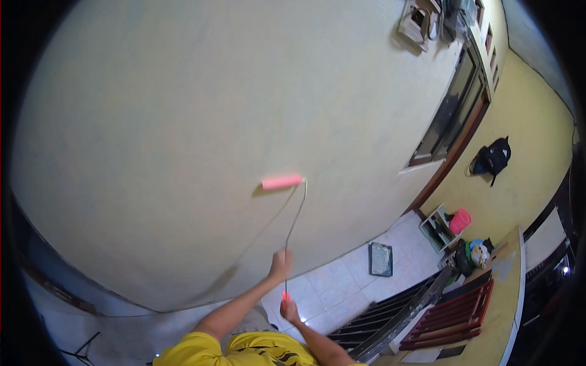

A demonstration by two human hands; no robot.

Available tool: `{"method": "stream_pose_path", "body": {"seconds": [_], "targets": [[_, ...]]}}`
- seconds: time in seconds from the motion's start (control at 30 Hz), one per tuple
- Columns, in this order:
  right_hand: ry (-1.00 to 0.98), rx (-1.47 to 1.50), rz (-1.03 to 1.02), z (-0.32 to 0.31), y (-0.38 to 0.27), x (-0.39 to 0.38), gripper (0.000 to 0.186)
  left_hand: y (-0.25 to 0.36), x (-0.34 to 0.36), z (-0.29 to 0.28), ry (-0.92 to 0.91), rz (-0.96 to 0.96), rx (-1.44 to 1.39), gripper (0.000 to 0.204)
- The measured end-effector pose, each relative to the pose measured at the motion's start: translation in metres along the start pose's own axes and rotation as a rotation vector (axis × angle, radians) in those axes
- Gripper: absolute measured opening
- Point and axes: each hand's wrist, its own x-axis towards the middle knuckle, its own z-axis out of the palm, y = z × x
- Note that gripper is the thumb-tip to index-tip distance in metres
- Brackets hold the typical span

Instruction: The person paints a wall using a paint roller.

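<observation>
Roller on wall — tray on floor to the right.
Roller (282,182) against wall (183,122), above left hand (281,265) and right hand (289,311); tray (381,259) below window (448,113).

Both hands (281,266) (289,310) grip paint roller pole (292,230), pink roller (282,182) against cream wall (183,122)

Pink fuzzy roller sleeve (282,182), looks like soft nap fabric, matt, on a thin bare metal wire frame (295,213) w/ dull sheen. Cream plastered wall (183,122): matt, slightly mottled. White floor tiles (342,287): smooth, glossy. Grey paint tray (381,259): dull finish, material unclear. Pink bucket (460,221): plastic, smooth.
</observation>
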Motion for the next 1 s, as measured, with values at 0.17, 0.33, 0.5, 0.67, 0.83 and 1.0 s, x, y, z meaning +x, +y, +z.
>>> {"method": "stream_pose_path", "body": {"seconds": [0.17, 0.33, 0.5, 0.67, 0.83, 1.0], "targets": [[-0.04, 0.044, 0.049, -0.018, -0.022, -0.019, 0.014, 0.01, -0.007, 0.007, -0.01, -0.049, -0.067, 0.047], [0.037, 0.223, 0.101, -0.061, -0.063, 0.062, 0.046, 0.097, 0.071, 0.004, -0.035, 0.051, -0.15, 0.049], [0.087, 0.234, 0.005, -0.104, -0.181, 0.12, 0.06, 0.193, 0.133, -0.028, -0.172, 0.013, -0.463, 0.048], [0.11, 0.286, -0.042, -0.121, -0.203, 0.131, 0.063, 0.233, 0.141, -0.031, -0.244, 0.01, -0.551, 0.048], [0.025, 0.394, 0.036, -0.069, -0.153, 0.092, 0.062, 0.162, 0.103, -0.031, -0.185, -0.078, -0.394, 0.048], [-0.104, 0.538, 0.309, -0.036, -0.042, 0.018, 0.052, 0.06, 0.031, 0.002, -0.099, -0.089, -0.244, 0.049]]}}
